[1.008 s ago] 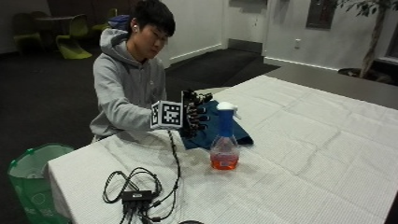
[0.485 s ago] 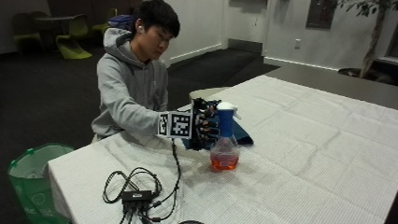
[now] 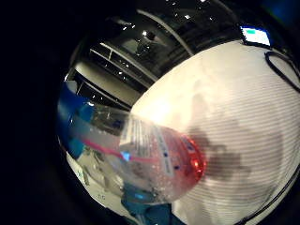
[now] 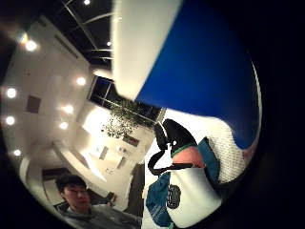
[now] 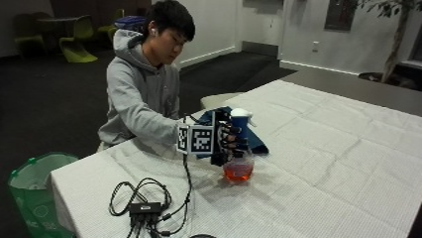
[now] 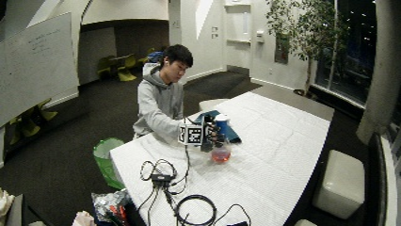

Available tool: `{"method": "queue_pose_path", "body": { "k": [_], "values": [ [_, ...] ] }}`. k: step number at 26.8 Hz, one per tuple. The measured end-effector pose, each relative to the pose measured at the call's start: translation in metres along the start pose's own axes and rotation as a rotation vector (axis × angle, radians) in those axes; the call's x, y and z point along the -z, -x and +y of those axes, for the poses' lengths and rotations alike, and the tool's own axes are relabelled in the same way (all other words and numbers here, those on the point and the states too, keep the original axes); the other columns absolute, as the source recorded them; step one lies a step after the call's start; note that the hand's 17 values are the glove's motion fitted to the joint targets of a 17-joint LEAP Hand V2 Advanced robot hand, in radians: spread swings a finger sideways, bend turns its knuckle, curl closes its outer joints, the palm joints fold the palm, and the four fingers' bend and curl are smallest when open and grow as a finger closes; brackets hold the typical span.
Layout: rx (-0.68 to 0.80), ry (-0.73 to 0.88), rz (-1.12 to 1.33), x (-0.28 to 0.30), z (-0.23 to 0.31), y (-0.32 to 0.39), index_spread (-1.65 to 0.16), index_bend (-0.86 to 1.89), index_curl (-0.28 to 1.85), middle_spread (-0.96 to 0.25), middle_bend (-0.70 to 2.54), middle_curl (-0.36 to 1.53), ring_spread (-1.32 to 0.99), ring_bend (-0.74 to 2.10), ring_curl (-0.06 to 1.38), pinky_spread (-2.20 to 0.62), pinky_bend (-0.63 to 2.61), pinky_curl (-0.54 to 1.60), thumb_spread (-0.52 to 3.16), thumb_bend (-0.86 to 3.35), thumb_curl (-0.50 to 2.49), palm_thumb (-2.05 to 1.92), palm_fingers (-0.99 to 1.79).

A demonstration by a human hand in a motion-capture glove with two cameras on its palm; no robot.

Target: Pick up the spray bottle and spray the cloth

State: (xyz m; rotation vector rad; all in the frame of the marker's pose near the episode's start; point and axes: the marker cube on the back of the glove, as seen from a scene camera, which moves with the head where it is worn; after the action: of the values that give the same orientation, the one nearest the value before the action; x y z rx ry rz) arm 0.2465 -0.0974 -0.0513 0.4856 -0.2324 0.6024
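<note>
The spray bottle (image 5: 238, 148) stands upright on the white table (image 5: 330, 163), red liquid in its base, the blue cloth (image 5: 254, 141) lying just behind it. Your gloved right hand (image 5: 224, 140), short of the bottle a second ago, now wraps its neck with curled fingers. You likely have your grasp; lifting comes next.

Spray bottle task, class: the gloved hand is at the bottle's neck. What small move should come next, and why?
Probably lift the bottle off the table. The right hand already has its fingers curled round the neck below the blue spray head, yet the base with the red liquid looks to be standing on the tablecloth. The blue cloth lies just behind, so raising comes before aiming at it.
</note>
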Motion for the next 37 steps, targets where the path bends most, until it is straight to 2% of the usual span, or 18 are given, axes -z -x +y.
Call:
{"method": "queue_pose_path", "body": {
  "k": [6,8,14,17,24,33,37],
  "values": [
    [-0.042,0.01,0.0,-0.012,-0.007,-0.001,-0.37,0.09,0.12,-0.04,0.29,0.35,-0.04,0.63,0.32,0.19,0.58,0.33,0.96,-0.03,0.38,0.7,0.36],
    [-0.056,0.001,0.002,-0.016,-0.011,0.0,-0.36,0.1,0.12,-0.04,0.31,0.36,-0.05,0.67,0.33,0.16,0.57,0.33,0.95,-0.03,0.38,0.7,0.5],
    [-0.099,0.011,0.025,-0.026,-0.024,0.005,-0.29,0.15,0.17,-0.07,0.56,0.43,-0.1,0.72,0.35,0.0,0.44,0.29,0.89,-0.01,0.39,0.75,1.15],
    [-0.116,0.035,0.036,-0.03,-0.027,0.006,-0.26,0.24,0.24,-0.09,0.58,0.45,-0.11,0.69,0.37,-0.06,0.4,0.32,0.87,0.02,0.41,0.84,1.26],
    [-0.111,0.114,0.078,-0.039,-0.035,0.01,-0.23,0.45,0.36,-0.11,0.56,0.47,-0.15,0.58,0.38,-0.2,0.4,0.35,0.47,0.02,0.53,0.99,1.34],
    [-0.028,0.176,0.191,-0.058,-0.034,0.02,-0.21,0.49,0.43,-0.13,0.59,0.48,-0.18,0.58,0.4,-0.24,0.35,0.36,0.21,-0.02,0.6,1.03,1.37],
    [0.037,0.262,0.275,-0.069,-0.028,0.03,-0.21,0.5,0.45,-0.13,0.6,0.49,-0.19,0.59,0.42,-0.26,0.34,0.36,0.14,-0.03,0.62,1.03,1.38]
  ]
}}
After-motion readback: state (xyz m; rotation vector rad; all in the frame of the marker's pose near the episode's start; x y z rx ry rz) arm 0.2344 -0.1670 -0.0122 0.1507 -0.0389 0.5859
